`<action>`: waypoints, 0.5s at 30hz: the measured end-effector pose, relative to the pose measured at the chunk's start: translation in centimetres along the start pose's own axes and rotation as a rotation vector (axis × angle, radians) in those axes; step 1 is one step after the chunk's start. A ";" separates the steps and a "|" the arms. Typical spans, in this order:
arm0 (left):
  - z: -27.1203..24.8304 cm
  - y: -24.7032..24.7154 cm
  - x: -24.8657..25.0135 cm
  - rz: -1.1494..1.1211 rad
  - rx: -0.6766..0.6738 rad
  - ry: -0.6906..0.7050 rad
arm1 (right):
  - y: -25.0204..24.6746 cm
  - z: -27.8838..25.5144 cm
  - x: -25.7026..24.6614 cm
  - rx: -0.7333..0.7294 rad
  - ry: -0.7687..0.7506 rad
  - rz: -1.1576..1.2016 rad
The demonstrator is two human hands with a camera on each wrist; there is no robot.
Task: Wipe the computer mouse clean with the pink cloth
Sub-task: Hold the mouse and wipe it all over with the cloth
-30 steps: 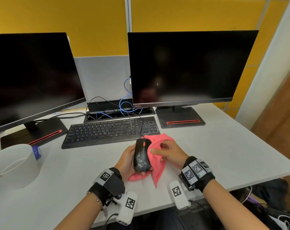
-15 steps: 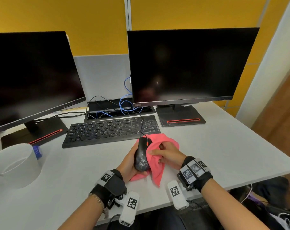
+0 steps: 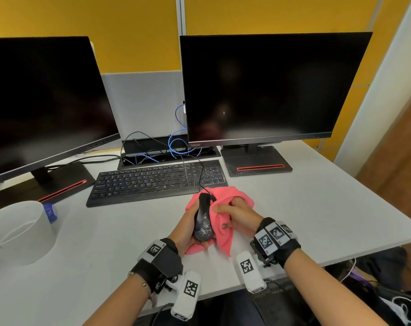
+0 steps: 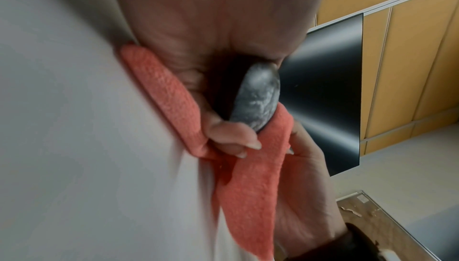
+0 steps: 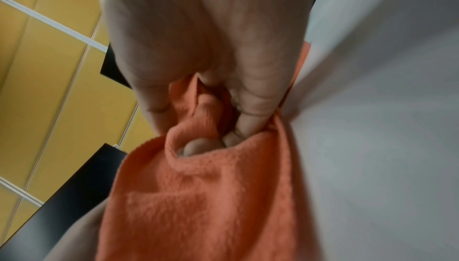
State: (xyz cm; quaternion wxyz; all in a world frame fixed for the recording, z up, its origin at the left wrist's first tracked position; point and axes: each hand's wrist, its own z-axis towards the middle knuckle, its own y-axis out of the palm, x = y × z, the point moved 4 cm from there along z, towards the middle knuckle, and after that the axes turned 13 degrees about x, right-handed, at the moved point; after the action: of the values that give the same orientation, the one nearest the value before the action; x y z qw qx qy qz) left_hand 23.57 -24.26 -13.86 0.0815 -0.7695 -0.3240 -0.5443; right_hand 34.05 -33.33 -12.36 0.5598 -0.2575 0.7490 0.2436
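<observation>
Computer mouse (image 3: 203,220) black and glossy, smeared with pale grey-white streaks over its rounded rear, turned up on its side and gripped in curled fingers of left hand (image 3: 185,228), cord running from its nose away over keyboard (image 3: 152,182). Pink cloth (image 3: 223,208) bunched just right of mouse, partly under left hand, one corner hanging toward desk edge; in left wrist view cloth (image 4: 250,186) touching mouse (image 4: 258,100) at its lower end. Right hand (image 3: 237,216) closed on cloth, fingers (image 5: 253,112) curled into folds of cloth (image 5: 206,196), pressing it against right flank of mouse. White bowl-like container (image 3: 16,229) well left of left hand on white desk (image 3: 305,208), contents not discernible, small blue item (image 3: 50,211) just behind it. Compared with a second ago: mouse rolled further onto its edge, top now facing right hand rather than upward, cloth gathered higher beyond mouse nose. Two dark monitors beyond both hands.
</observation>
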 end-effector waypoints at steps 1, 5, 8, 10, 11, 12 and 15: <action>0.0 0.0 0.1 -0.005 0.001 -0.003 | 0.0 0.0 0.0 -0.002 0.003 0.016; 0.0 0.2 0.4 0.028 -0.011 -0.027 | 0.0 -0.2 0.1 -0.053 0.009 0.092; 0.2 0.2 0.9 0.069 0.010 -0.015 | 0.0 -0.3 0.2 -0.071 0.021 0.106; 0.2 0.2 1.1 0.088 0.018 -0.022 | 0.0 -0.2 0.0 -0.048 0.033 0.103; 0.2 0.2 1.2 0.092 0.018 -0.032 | 0.1 -0.1 0.0 -0.028 0.036 0.102; 0.3 0.2 1.3 0.091 0.019 -0.039 | 0.2 0.0 -0.1 -0.007 0.041 0.100; 0.4 0.1 1.5 0.046 0.017 -0.047 | 0.4 0.0 -0.3 -0.010 0.028 0.080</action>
State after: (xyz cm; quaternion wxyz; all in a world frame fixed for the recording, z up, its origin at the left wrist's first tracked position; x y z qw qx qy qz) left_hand 24.25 -23.47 -12.65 0.0931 -0.7887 -0.3127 -0.5211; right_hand 33.89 -33.01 -12.01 0.5377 -0.2333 0.7654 0.2659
